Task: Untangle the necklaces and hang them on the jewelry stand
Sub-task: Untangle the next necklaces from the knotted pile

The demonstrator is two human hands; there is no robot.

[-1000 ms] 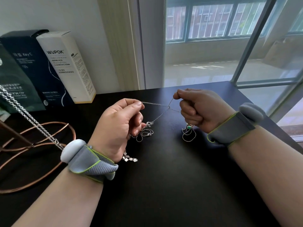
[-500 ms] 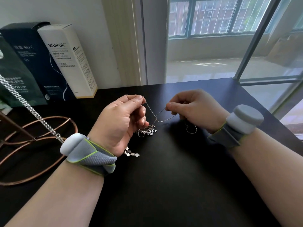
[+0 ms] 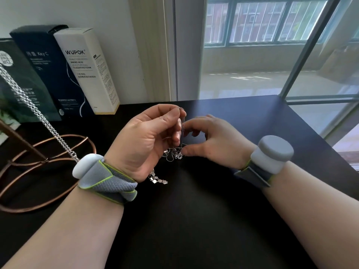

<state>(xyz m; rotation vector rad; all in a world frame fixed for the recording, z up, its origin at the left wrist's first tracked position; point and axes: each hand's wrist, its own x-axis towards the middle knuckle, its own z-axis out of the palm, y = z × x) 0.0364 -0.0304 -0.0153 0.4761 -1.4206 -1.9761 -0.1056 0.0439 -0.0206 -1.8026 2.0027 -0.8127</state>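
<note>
My left hand (image 3: 147, 138) pinches a thin silver chain (image 3: 182, 123) between thumb and forefinger, just above the black table (image 3: 194, 210). The chain hangs straight down into a small tangle of fine necklaces (image 3: 174, 153) on the table. To the right of the chain is my right hand (image 3: 215, 140), fingers curved and apart from the thumb, whose tip touches the tangle. A necklace of small square silver plates (image 3: 158, 179) lies under my left wrist. The copper wire jewelry stand (image 3: 48, 148) is at the left, with a thick silver chain (image 3: 35, 109) hanging on it.
Against the wall at the back left stand a white WUPOK box (image 3: 87, 70), a dark blue box (image 3: 44, 74) and a green pack (image 3: 17, 90). The table's right edge (image 3: 318, 136) runs along a glass window.
My hands have come together. The left hand turned and lifted its chain upright. The right hand let go of the stretched strand and dropped to the tangle.
</note>
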